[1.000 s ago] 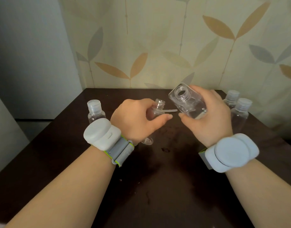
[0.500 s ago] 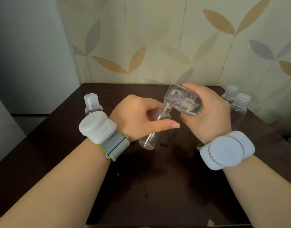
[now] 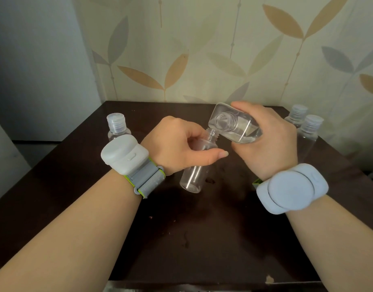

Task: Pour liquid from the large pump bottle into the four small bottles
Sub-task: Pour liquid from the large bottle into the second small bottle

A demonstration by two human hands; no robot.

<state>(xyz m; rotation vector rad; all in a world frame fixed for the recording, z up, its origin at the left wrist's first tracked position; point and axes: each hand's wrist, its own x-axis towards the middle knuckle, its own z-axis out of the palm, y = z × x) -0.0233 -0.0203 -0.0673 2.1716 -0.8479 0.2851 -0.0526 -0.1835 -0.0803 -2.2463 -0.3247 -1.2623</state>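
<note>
My right hand [image 3: 265, 142] grips the large clear square bottle [image 3: 234, 125], which has no pump on it and is tipped to the left with clear liquid inside. Its open mouth sits just above the neck of a small uncapped clear bottle [image 3: 199, 165]. My left hand [image 3: 181, 146] holds that small bottle tilted above the dark table [image 3: 202, 239]. A capped small bottle [image 3: 117, 128] stands at the back left. Two more capped small bottles [image 3: 296, 115] [image 3: 311, 131] stand at the back right.
Small wet spots and stains mark the tabletop below the bottles. Leaf-patterned wallpaper rises directly behind the table's far edge. A grey wall and a gap lie to the left of the table. Both wrists carry bulky pale devices.
The large bottle has tipped further over, and its mouth has come down to the small bottle's neck. My left hand has raised and steadied the small bottle under it.
</note>
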